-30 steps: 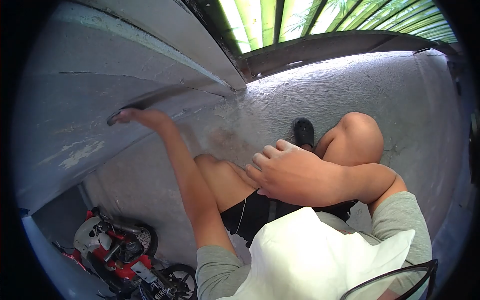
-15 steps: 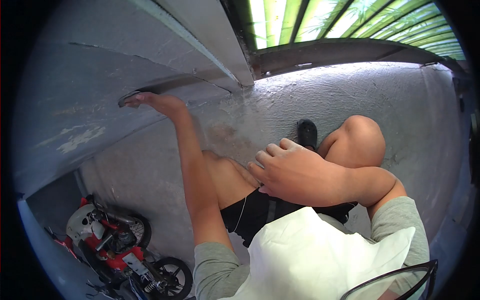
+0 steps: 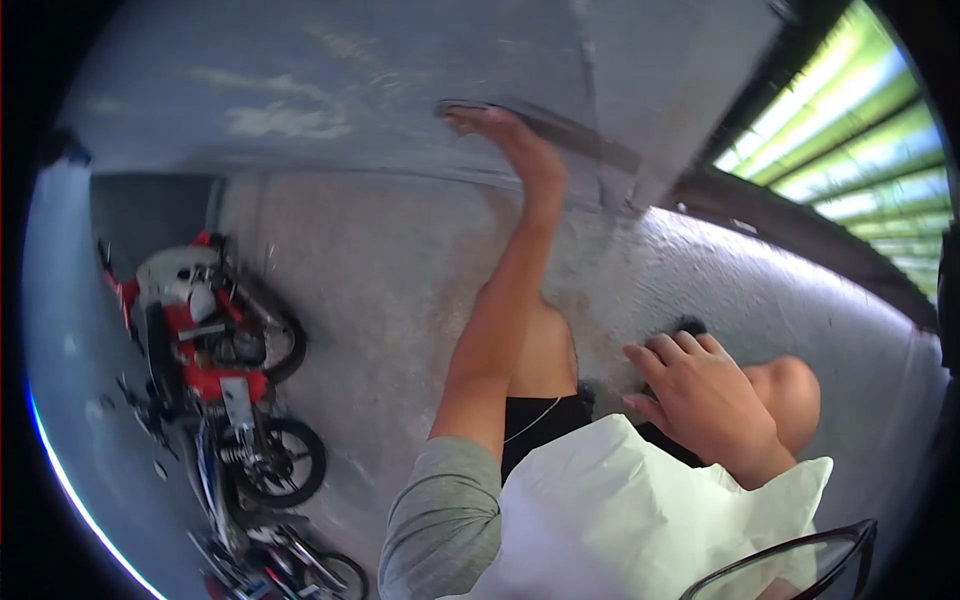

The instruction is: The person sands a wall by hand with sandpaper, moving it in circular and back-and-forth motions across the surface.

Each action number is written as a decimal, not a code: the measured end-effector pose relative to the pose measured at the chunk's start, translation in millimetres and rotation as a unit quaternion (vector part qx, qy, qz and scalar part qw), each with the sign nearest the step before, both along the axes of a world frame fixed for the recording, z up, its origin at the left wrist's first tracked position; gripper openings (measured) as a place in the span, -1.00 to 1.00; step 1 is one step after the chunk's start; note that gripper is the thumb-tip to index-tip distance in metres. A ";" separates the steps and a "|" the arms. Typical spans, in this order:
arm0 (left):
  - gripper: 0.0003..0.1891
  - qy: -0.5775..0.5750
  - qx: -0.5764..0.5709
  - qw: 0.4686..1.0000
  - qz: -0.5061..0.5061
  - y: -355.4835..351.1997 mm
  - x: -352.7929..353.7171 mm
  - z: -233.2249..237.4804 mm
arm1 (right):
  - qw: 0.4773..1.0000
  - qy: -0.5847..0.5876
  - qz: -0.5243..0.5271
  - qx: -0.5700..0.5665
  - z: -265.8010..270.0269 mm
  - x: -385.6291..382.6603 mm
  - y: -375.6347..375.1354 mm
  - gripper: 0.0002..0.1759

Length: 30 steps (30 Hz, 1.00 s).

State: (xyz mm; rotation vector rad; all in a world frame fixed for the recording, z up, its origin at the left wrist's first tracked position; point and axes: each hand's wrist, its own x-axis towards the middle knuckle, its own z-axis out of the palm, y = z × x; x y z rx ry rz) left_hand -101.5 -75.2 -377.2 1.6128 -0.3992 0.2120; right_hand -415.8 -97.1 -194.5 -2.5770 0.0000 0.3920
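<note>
My left arm is stretched out to the grey wall (image 3: pixel 400 60), which has a pale patch on its surface. Against that wall my left hand (image 3: pixel 490 125) presses a thin, flat, dark-edged piece (image 3: pixel 448 106), mostly covered by the fingers; I cannot tell its kind. A dark shadow streak runs along the wall to the right of the hand. Close to my bent knee (image 3: pixel 795 395), my right hand (image 3: pixel 700 385) hangs with its fingers loosely apart and nothing in it. White cloth (image 3: pixel 610 520) covers my chest.
Parked along the left are a red and white motorcycle (image 3: pixel 215 330) and a second motorcycle (image 3: pixel 220 480), with another below. Bare concrete floor (image 3: pixel 340 280) lies beneath me. A slatted gate (image 3: pixel 840 150) with greenery behind it stands at upper right.
My view has swung left, bringing more of the motorcycles into sight and shifting the gate right. My left hand stays at the wall; my right hand has shifted closer to the knee.
</note>
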 end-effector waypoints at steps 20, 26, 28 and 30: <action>-0.03 0.049 -0.060 0.993 0.085 13.0 58.2 6.5 | 0.998 0.051 0.007 -0.026 8.0 -0.9 -3.2 -0.48; -0.02 0.065 -0.102 0.992 0.043 14.3 51.7 -5.2 | 0.996 0.090 0.016 0.013 -9.5 -4.1 -4.0 -0.44; -0.01 0.058 -0.057 0.995 0.062 9.9 32.1 1.0 | 0.998 0.059 0.024 -0.004 -5.2 0.5 -4.1 -0.45; -0.03 0.126 -0.089 0.987 0.042 8.9 23.1 24.0 | 0.999 0.026 0.033 -0.027 -1.9 8.3 -6.6 -0.45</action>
